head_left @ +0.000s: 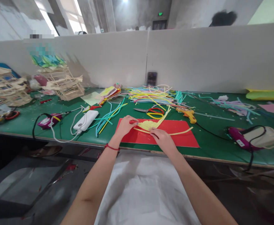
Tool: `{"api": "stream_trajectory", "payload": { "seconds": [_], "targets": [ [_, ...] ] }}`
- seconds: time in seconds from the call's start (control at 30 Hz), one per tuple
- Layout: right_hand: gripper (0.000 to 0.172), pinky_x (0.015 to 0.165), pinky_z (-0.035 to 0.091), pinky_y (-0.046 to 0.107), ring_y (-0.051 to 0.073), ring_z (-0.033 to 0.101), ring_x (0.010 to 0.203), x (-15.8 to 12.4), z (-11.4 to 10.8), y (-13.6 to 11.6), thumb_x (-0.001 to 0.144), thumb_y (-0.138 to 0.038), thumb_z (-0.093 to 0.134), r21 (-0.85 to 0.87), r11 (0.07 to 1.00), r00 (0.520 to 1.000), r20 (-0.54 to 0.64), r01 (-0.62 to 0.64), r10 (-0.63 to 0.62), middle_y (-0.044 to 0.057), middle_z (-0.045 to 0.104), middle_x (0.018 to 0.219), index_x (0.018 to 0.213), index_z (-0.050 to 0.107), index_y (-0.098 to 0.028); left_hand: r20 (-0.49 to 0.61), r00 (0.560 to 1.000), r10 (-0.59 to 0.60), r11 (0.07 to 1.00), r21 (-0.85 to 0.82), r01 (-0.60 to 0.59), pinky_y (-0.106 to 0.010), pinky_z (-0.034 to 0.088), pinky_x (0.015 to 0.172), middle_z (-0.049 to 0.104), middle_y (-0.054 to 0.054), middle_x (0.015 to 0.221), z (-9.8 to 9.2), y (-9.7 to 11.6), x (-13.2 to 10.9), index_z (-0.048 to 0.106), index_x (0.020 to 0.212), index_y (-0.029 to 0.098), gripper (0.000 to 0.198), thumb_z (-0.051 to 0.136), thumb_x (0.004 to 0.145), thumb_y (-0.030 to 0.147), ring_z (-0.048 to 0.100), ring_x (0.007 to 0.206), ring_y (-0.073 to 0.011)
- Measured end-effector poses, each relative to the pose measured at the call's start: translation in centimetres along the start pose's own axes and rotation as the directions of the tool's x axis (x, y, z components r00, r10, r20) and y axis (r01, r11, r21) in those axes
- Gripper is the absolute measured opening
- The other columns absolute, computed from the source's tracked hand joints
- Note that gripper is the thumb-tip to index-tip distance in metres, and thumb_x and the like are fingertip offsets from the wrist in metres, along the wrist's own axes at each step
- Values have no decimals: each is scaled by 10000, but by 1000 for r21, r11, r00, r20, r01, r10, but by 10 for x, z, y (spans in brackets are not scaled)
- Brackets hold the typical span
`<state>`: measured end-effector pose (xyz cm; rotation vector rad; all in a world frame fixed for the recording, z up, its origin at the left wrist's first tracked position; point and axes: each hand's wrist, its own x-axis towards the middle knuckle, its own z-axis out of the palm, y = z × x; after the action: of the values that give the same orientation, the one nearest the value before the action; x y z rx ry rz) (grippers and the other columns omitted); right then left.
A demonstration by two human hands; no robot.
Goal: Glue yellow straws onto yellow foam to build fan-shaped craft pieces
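Fingers of the left hand (127,125) and right hand (163,139) meet a fan-shaped yellow piece (148,125) over a red sheet (186,138) on a green table (212,125), scissors (148,110) and a yellow glue gun (190,116) lying beyond, near piled colored strips (151,96).

White power bank (86,121), pale slatted model (69,90), light grey partition (198,56), green lit sign (160,14)
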<state>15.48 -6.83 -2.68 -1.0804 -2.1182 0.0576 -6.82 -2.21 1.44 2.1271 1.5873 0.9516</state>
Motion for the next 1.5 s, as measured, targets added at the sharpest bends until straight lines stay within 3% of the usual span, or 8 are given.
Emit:
{"api": "stream_trajectory", "payload": {
  "seconds": [0.1, 0.23, 0.5, 0.8, 1.27, 1.5],
  "targets": [
    [216, 889, 539, 377, 222, 662, 1005, 0, 0, -1, 898, -179, 497, -12, 1000, 1000, 1, 7, -7, 82, 715, 1044, 987, 694, -180, 48, 998, -31, 999, -41, 33, -275, 482, 794, 641, -20, 833, 8, -4, 0, 725, 824, 215, 112, 672, 743, 159, 606, 816, -149],
    [218, 877, 544, 365, 218, 667, 994, 1, 0, -2, 904, -181, 487, -22, 1000, 1000, -2, 18, -18, 88, 714, 1045, 975, 692, -167, 22, 999, -26, 999, -36, 27, -281, 480, 788, 636, -27, 829, 13, -8, -2, 726, 825, 210, 102, 666, 755, 168, 601, 806, -150],
    [222, 880, 546, 362, 216, 667, 998, 2, -3, -2, 905, -186, 485, -18, 1000, 1000, 1, 5, -5, 90, 714, 1045, 967, 698, -174, -3, 997, -73, 997, 11, 73, -279, 473, 762, 613, -24, 806, 15, -10, -2, 734, 794, 219, 96, 670, 748, 164, 592, 780, -150],
    [223, 896, 538, 367, 211, 660, 1016, 1, -2, -1, 900, -184, 492, -16, 1000, 1000, 20, -18, 18, 69, 712, 1057, 995, 693, -198, 53, 993, -106, 994, 21, 105, -260, 479, 751, 603, -17, 801, 13, -9, 3, 724, 776, 207, 102, 669, 731, 134, 592, 752, -131],
    [239, 865, 547, 357, 211, 671, 982, 3, -6, -5, 912, -206, 469, -39, 998, 997, 55, -42, 44, 75, 709, 1065, 1011, 686, -204, 6, 995, -95, 994, -46, 96, -269, 457, 714, 594, -12, 739, 12, -8, 0, 685, 669, 177, 49, 696, 702, 143, 579, 721, -136],
    [234, 856, 549, 362, 216, 675, 971, 3, -7, -7, 913, -205, 467, -35, 998, 998, 44, -48, 50, 80, 710, 1061, 988, 688, -190, -10, 998, -61, 998, -8, 61, -280, 448, 743, 619, -21, 761, 14, -9, -3, 690, 729, 180, 24, 674, 736, 162, 580, 779, -153]
  ]
}}
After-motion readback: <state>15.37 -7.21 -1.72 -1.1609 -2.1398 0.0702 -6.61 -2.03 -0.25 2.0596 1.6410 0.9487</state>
